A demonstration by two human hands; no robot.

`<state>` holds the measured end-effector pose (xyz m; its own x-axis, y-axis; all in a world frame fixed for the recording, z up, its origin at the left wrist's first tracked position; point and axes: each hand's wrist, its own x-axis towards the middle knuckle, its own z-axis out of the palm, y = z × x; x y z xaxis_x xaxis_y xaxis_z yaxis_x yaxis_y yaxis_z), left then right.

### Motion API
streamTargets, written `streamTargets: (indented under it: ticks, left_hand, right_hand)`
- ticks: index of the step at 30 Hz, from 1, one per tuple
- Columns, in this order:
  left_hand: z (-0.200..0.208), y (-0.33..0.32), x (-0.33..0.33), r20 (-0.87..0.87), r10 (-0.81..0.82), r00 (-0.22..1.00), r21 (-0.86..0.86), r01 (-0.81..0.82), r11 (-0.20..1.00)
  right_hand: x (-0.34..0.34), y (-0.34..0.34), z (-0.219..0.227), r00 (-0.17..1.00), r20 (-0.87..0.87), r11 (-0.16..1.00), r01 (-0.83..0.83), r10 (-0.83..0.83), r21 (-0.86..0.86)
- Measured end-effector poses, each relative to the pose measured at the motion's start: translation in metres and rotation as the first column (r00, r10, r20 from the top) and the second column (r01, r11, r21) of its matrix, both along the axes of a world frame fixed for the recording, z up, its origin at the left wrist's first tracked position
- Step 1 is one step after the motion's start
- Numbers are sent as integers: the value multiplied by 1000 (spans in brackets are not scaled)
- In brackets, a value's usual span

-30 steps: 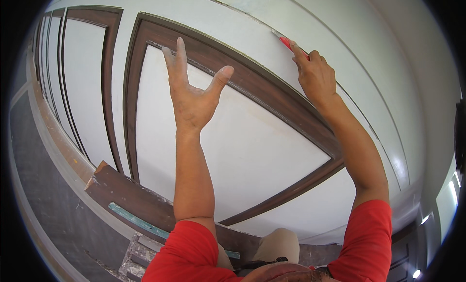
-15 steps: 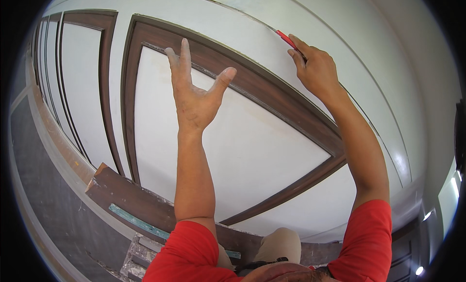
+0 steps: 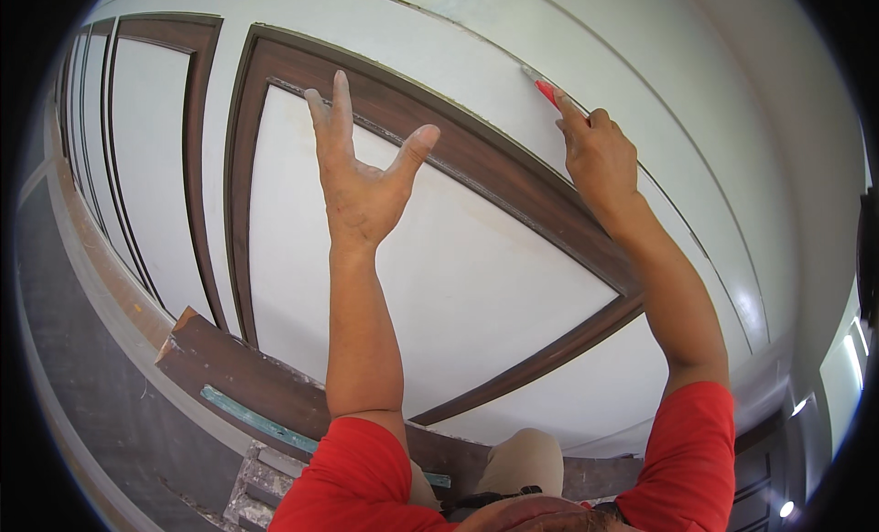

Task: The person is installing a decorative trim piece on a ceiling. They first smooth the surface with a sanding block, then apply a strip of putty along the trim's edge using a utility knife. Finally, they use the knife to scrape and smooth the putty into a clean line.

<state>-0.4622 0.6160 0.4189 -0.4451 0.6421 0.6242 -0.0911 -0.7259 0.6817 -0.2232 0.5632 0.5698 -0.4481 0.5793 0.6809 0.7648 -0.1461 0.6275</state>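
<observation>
High on the white wall [image 3: 476, 102], my right hand [image 3: 602, 157] is closed around a red-handled knife [image 3: 548, 93]. Its short grey metal tip meets the wall at a thin dark groove [image 3: 632, 152]; whether it is a snap-off cutter or a narrow scraper I cannot tell. My left hand [image 3: 368, 189] is open in front of a brown wooden frame [image 3: 439, 129], thumb and fingers spread wide, with pale dust on the fingertips. I cannot tell whether those fingertips press on the frame. Nothing is held in that hand.
Another brown-framed panel [image 3: 203, 83] stands farther left. Below my arms runs a dark brown plank [image 3: 247, 371] with a teal strip [image 3: 261, 420] on it. A paint-spattered slatted piece [image 3: 252, 491] is beside it, above the grey floor [image 3: 82, 303].
My right hand has shifted slightly right and down along the groove with the knife, and more of the metal tip shows. The left hand stays spread, its place nearly unchanged.
</observation>
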Motion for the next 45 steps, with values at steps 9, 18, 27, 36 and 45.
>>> streamTargets:
  ticks: [9,18,27,36,45]
  left_hand:
    - [0,0,13,-3,-41,999,-2,41,999]
    - [-2,6,24,-72,-15,997,-63,11,998]
    - [60,31,63,-3,-153,988,0,153,988]
    - [131,67,101,-474,13,880,19,-5,1000]
    - [128,38,116,84,-422,903,107,413,905]
  right_hand:
    - [26,13,-11,987,112,986,-125,113,106]
    - [38,15,-9,962,132,955,-257,239,145]
    - [60,17,1,947,31,937,-320,318,139]
    - [69,-21,-2,843,-245,870,-418,479,260]
    - [110,-134,-70,645,-473,790,-388,601,475]
